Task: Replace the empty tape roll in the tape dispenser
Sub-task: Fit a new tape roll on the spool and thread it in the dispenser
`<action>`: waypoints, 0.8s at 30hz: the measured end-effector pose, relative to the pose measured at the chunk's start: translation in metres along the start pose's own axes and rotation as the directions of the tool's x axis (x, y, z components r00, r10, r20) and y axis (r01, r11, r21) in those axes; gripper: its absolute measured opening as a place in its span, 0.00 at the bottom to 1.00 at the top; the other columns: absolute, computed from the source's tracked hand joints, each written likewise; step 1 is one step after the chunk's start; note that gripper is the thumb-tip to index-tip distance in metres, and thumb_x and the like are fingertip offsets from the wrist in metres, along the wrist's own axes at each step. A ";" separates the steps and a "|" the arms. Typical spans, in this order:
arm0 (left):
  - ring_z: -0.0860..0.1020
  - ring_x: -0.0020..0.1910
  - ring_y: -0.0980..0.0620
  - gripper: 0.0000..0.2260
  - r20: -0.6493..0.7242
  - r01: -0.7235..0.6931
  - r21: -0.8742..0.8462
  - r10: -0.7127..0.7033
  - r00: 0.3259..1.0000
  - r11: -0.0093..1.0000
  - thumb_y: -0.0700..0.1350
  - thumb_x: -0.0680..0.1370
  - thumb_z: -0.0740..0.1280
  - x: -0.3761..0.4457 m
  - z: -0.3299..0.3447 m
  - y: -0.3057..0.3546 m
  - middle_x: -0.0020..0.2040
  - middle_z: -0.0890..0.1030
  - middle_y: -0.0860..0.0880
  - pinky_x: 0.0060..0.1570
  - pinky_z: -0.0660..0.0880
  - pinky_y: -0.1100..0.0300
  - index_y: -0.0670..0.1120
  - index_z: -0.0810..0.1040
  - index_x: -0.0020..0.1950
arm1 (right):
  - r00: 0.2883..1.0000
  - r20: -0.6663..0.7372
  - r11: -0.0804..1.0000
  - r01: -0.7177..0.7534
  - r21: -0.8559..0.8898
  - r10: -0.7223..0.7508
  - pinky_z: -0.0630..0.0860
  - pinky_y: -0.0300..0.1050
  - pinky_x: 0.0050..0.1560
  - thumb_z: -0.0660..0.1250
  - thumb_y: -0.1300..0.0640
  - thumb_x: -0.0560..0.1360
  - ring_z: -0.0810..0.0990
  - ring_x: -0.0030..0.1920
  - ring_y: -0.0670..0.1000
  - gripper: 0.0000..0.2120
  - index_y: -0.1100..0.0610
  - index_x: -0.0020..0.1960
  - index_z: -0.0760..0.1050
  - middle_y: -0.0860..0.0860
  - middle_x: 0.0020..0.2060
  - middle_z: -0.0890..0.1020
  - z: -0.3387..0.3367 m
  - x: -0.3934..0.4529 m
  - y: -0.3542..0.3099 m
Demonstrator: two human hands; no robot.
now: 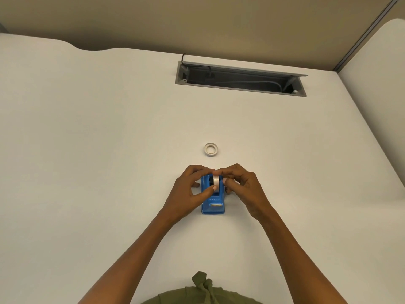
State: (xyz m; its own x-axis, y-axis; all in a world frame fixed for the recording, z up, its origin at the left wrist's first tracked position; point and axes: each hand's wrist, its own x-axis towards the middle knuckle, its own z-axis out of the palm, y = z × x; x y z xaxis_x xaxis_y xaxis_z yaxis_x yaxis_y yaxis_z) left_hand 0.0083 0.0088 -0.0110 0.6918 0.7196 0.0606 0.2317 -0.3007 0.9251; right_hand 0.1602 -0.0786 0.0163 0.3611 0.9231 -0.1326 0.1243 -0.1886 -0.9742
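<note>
The bench [109,150] is smooth, matt off-white laminate. The dispenser [213,205] is glossy blue plastic with a small bright metal strip at its near end. The roll [215,182] in it looks glossy and translucent. The core [211,149] toward the far edge looks like matt white card. The cable tray [241,88] at the far edge is matt grey metal.

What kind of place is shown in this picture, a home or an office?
Most likely an office workstation. The wide white desk has a built-in cable tray with its lid open and wires inside, a beige partition stands behind it, and a blue tape dispenser sits on it.
</note>
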 end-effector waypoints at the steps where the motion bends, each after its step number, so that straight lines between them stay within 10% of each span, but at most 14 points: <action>1: 0.72 0.54 0.68 0.18 0.002 -0.003 0.003 0.003 1.000 1.000 0.54 0.70 0.68 0.000 0.000 -0.001 0.54 0.72 0.62 0.48 0.74 0.73 0.56 0.74 0.59 | 1.000 0.005 1.000 -0.001 -0.019 0.001 0.76 0.36 0.42 0.63 0.68 0.73 0.78 0.46 0.46 0.16 0.51 0.50 0.82 0.50 0.46 0.79 -0.001 0.000 0.000; 24: 0.72 0.53 0.66 0.19 0.038 0.008 0.004 -0.008 0.999 1.000 0.48 0.71 0.72 0.000 -0.001 -0.002 0.54 0.70 0.60 0.48 0.72 0.75 0.55 0.73 0.60 | 0.994 -0.042 0.995 -0.103 0.017 0.104 0.73 0.38 0.34 0.72 0.58 0.70 0.77 0.35 0.44 0.05 0.59 0.43 0.82 0.52 0.35 0.82 0.000 0.012 -0.011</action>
State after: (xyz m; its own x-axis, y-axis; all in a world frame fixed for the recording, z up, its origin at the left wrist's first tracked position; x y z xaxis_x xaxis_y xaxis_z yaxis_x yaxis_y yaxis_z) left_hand 0.0067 0.0100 -0.0121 0.7156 0.6974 0.0390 0.2400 -0.2979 0.9239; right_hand 0.1632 -0.0652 0.0257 0.4101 0.8838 -0.2253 0.0707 -0.2771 -0.9582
